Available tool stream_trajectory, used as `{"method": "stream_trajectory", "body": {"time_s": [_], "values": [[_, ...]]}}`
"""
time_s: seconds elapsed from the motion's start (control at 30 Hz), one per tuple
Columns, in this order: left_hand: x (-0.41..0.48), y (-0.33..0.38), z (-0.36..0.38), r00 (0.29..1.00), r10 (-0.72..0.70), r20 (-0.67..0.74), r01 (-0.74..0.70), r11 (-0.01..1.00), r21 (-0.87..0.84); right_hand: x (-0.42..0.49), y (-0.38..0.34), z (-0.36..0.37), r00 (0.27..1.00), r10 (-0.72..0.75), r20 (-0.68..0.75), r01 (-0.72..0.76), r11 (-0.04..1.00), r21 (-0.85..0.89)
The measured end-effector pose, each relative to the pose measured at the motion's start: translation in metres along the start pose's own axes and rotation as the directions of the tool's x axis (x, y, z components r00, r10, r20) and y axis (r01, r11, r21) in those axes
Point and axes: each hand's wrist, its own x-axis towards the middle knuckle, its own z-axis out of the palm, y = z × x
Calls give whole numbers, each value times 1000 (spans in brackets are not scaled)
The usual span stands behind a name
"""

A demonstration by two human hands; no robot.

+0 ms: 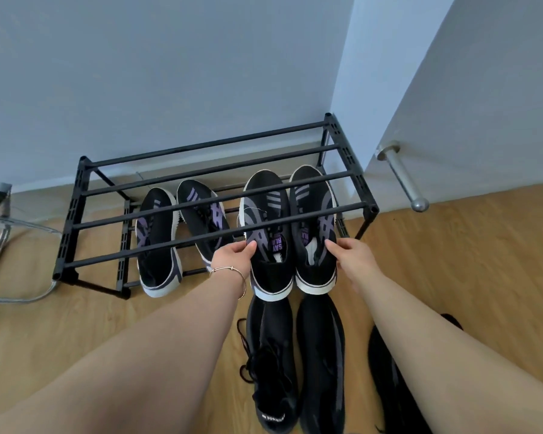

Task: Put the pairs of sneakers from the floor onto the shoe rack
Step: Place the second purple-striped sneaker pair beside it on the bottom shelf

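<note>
A black two-tier shoe rack stands against the grey wall. On its lower tier lies a pair of black sneakers with purple stripes. To their right, a second black pair with grey stripes and white soles sits half under the top bars. My left hand grips the left sneaker of this pair at its collar. My right hand grips the right sneaker the same way. An all-black pair lies on the wooden floor just below. Another dark shoe is partly hidden by my right forearm.
A white door with a metal lever handle stands close to the rack's right end. A chrome tube frame rests on the floor to the left. The floor is light wood.
</note>
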Motion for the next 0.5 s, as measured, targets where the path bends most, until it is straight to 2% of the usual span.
{"method": "stream_trajectory", "body": {"time_s": [0.17, 0.37, 0.5], "values": [[29, 21, 21, 999, -35, -16, 35, 999, 37, 25, -8, 3, 996, -58, -67, 58, 998, -1], [45, 23, 24, 999, -13, -37, 20, 976, 216, 37, -10, 17, 993, -65, -99, 57, 994, -88], [62, 22, 31, 998, -23, 62, 4, 957, 291, 47, -17, 21, 992, -85, -96, 71, 987, -146]]}}
